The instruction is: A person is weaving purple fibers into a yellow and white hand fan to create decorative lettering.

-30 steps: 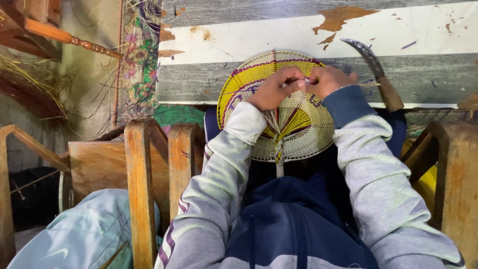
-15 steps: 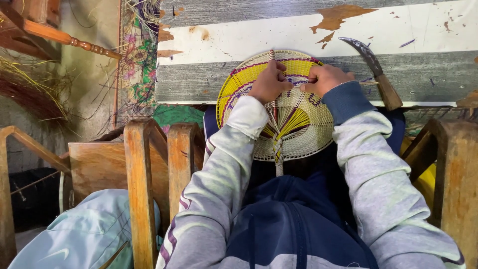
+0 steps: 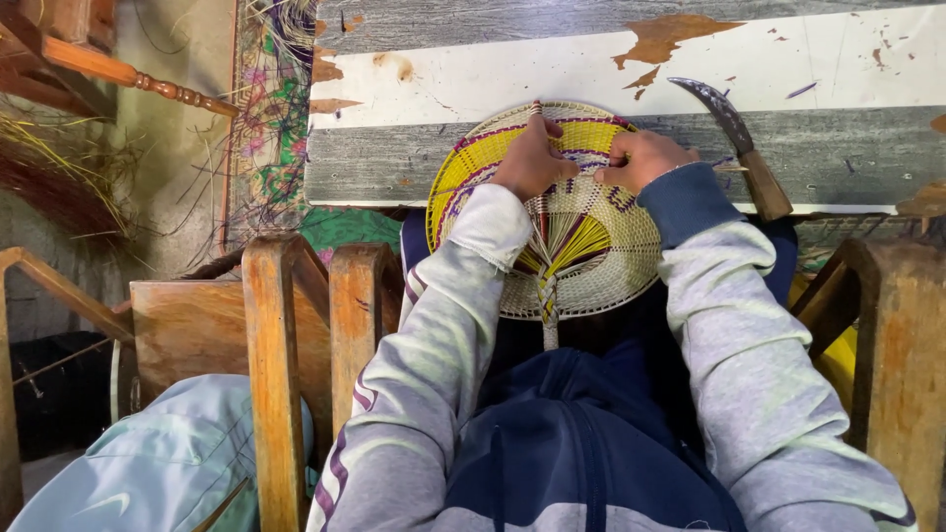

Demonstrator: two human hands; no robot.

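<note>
Fan [image 3: 581, 246] rim lies under fingers [image 3: 537, 133] of both hands.

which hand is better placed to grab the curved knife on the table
Right, most likely. The right hand rests on the woven fan at its right side, close to the curved knife. The left hand sits farther off, near the fan's top middle.

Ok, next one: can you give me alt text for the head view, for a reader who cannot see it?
Seen from above, a person's left hand and right hand press on the upper rim of a round woven fan in yellow, cream and purple, lying partly on a grey plank table with peeling white paint. A curved knife with a wooden handle lies to the right.
</note>
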